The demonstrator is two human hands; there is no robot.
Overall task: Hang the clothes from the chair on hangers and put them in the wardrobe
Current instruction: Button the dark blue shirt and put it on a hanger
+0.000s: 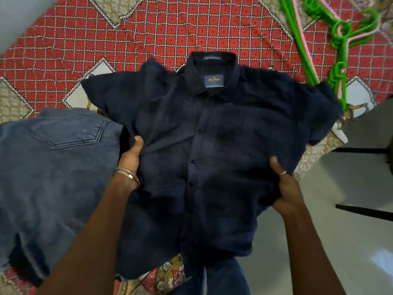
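A dark navy short-sleeved shirt (204, 128) lies front up on a red patterned bedspread (148, 35), collar away from me, its hem hanging over the near edge. My left hand (133, 156) grips the shirt's left side, thumb on top of the fabric. On the other side, my right hand (285, 186) holds the cloth with its thumb pressed on top and fingers hidden under it. Green and pink plastic hangers (338, 39) lie on the bedspread at the far right, just past the shirt's right sleeve.
A pair of blue jeans (53, 158) lies to the left of the shirt, back pocket up. Pale floor and dark chair legs (361, 150) show at the right. A patterned cloth (168, 273) hangs below the shirt.
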